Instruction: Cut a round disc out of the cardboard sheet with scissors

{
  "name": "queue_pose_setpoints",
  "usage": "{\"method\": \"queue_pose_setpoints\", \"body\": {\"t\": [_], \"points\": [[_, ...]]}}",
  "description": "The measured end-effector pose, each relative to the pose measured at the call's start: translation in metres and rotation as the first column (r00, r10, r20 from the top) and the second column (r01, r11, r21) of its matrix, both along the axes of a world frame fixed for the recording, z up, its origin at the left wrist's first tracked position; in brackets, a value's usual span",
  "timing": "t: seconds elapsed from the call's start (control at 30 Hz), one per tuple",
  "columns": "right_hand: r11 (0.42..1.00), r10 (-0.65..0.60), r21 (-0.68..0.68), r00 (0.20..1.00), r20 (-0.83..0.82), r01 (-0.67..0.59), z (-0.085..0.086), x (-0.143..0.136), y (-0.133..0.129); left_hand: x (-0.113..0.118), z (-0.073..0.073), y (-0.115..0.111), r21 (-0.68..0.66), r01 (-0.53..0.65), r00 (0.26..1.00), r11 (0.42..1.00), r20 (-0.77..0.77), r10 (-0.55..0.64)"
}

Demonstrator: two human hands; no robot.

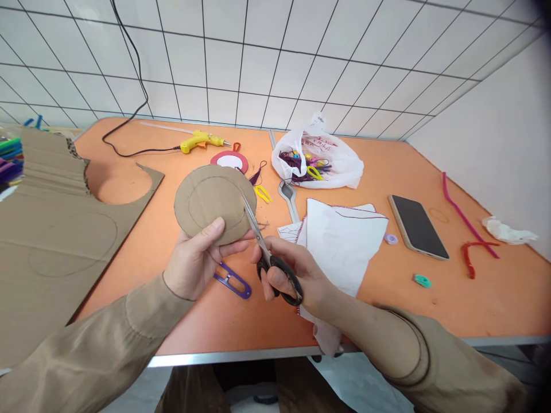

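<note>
My left hand [200, 252] grips a round cardboard disc [210, 201] by its lower edge, thumb on top and fingers beneath. A smaller circle is drawn in pencil on the disc. In my right hand [297, 269] is a pair of scissors [260, 235] with black handles, my fingers through the loops. The blade tips reach over the disc's right part, near the drawn line; whether they pierce the card I cannot tell. Below the disc lies a purple slotted tool [232, 280]. Behind it are a red ring with a white centre [230, 162] and a yellow clip-like piece [263, 194].
A large cardboard sheet [51, 246] with a round cut-out covers the left side. A yellow glue gun [200, 140] with a black cord lies at the back. A plastic bag [340, 160], white cloth [344, 241], phone [418, 226] and pipe cleaners [467, 215] occupy the right.
</note>
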State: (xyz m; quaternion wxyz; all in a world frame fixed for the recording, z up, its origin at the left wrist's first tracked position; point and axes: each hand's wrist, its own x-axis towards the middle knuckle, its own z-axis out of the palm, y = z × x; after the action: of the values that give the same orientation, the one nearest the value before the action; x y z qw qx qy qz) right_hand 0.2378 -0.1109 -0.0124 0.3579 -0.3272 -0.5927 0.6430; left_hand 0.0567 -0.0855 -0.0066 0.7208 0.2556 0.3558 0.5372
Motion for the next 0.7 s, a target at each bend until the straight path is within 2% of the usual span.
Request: {"method": "queue_pose_setpoints", "body": {"t": [0.27,0.5,0.7], "points": [[1.0,-0.023,-0.006,0.998,0.059,0.023,0.0044,0.0006,0.0018,-0.0001,-0.0002,0.0006,0.006,-0.001,1.0,1.0,-0.029,0.001],[0.999,-0.032,-0.032,0.999,0.036,0.034,0.005,0.0009,0.0015,0.0009,0.0034,0.0008,-0.061,-0.018,1.0,0.998,-0.003,0.018],[0.999,-0.025,-0.034,1.0,0.013,0.025,0.0023,0.0004,0.0008,0.0014,0.0048,0.0008,-0.05,-0.019,1.0,0.999,0.005,0.019]]}}
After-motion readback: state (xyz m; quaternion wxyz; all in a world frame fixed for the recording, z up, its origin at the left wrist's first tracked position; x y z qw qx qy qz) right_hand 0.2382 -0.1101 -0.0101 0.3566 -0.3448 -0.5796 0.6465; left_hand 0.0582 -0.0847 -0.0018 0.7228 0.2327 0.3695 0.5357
